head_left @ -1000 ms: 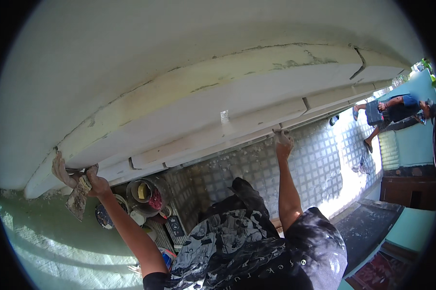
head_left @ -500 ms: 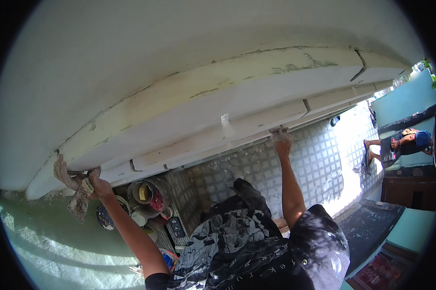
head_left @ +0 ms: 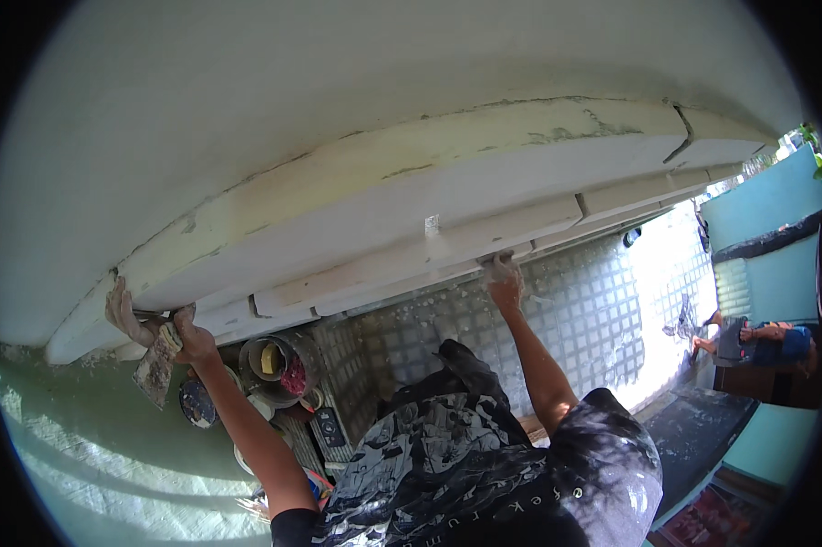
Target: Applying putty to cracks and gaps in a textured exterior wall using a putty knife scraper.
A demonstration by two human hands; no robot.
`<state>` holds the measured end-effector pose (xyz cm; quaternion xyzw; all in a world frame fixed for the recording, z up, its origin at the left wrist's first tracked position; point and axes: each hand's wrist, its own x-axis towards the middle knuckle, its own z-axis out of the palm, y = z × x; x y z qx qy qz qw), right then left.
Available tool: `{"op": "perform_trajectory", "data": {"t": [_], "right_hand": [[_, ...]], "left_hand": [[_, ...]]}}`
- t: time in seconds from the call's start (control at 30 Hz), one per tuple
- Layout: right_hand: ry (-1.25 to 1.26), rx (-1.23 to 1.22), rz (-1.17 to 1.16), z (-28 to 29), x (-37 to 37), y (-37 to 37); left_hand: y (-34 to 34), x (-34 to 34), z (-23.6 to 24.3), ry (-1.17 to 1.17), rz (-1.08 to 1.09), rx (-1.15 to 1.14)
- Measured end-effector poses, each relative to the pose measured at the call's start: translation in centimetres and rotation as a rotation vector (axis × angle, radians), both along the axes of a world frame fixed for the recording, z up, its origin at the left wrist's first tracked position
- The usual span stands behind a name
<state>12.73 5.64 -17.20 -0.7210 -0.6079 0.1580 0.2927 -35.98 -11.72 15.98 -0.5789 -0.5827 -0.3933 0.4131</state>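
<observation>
Scraper (head_left: pixel 155 374), left hand (head_left: pixel 191 340) gripping it, right hand (head_left: pixel 503 278) against ledge (head_left: pixel 411 260)

Left hand (head_left: pixel 192 339) — grips a stained, flat-bladed scraper (head_left: pixel 155 376) at the left end of the layered pale moulding (head_left: pixel 356 253). Right hand (head_left: pixel 505 281) — raised to the moulding's lower edge; any object under its fingertips is unclear. A bucket (head_left: pixel 315 354) holding yellow and pink items stands beside the left forearm. Far right: another person (head_left: pixel 774 345).
</observation>
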Motion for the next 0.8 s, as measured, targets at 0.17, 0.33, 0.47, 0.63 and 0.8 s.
{"op": "perform_trajectory", "data": {"t": [0.17,0.33,0.47,0.63,0.8], "right_hand": [[-0.164,0.026,0.111,-0.5,-4.4,-2.7],[-0.261,0.012,0.313,0.1,-3.2,-4.1],[-0.336,0.028,0.397,-1.7,-2.2,-3.9],[-0.321,0.193,0.298,-5.6,-6.1,-4.0],[-0.232,-0.076,0.088,-4.8,-15.8,-8.4]], "left_hand": [[2.5,4.5,4.7,-0.338,-0.203,0.159],[0.0,3.7,5.1,-0.164,-0.090,-0.092],[-6.5,6.1,0.3,-0.301,-0.115,-0.304],[-16.6,12.0,-7.0,-0.715,-0.244,-0.571],[-26.5,13.6,-11.3,-0.832,-0.170,-0.859]]}}
